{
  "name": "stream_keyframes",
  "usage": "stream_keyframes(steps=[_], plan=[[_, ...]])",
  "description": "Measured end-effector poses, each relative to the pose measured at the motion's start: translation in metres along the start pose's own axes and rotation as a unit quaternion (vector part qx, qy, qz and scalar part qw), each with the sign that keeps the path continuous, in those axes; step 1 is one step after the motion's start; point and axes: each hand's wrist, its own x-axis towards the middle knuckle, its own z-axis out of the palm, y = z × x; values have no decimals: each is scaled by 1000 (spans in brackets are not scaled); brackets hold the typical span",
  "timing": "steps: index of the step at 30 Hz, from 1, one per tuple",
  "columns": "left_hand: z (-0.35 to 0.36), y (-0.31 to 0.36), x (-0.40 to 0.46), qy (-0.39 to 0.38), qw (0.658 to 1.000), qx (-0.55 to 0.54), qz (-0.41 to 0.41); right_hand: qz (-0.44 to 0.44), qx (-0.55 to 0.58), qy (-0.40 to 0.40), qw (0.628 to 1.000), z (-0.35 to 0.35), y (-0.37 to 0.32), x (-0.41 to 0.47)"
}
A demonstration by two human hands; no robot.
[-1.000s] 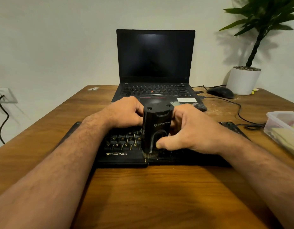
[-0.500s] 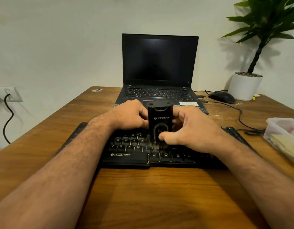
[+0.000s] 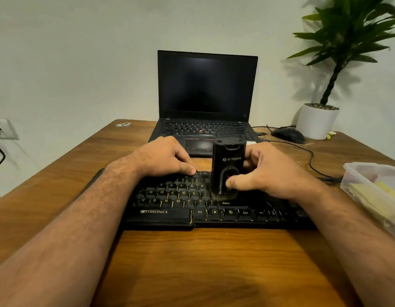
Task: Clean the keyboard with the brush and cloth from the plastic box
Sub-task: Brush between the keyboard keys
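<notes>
A black keyboard (image 3: 214,214) lies across the wooden table in front of me. My right hand (image 3: 269,171) grips a black upright brush (image 3: 228,169), thumb on its front, with the bristles down on the keys near the Shift key. My left hand (image 3: 167,158) rests on the keyboard's far edge to the left of the brush, fingers curled and pressing down. A clear plastic box (image 3: 373,196) at the right edge holds a yellowish cloth (image 3: 378,199).
An open black laptop (image 3: 205,100) stands behind the keyboard. A black mouse (image 3: 288,135) with its cable and a white potted plant (image 3: 317,120) sit at the back right. A wall socket with a black cord (image 3: 0,138) is at the left.
The brush has moved from the keyboard's near edge to a row farther back and to the right. My left hand has slid off the brush onto the keyboard's far edge.
</notes>
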Motion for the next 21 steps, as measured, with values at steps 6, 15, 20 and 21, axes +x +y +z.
stream_keyframes(steps=[6,15,20,21], plan=[[0,1,1,-9,1000,3,9,9,-71,117,991,1,6,13],[1,1,4,-14,1000,1,7,25,28,-30,999,-12,5,-17],[2,4,3,-5,1000,9,0,50,-9,161,986,-6,11,-15],[2,4,2,-2,1000,9,-4,51,-2,157,986,-6,10,-17]])
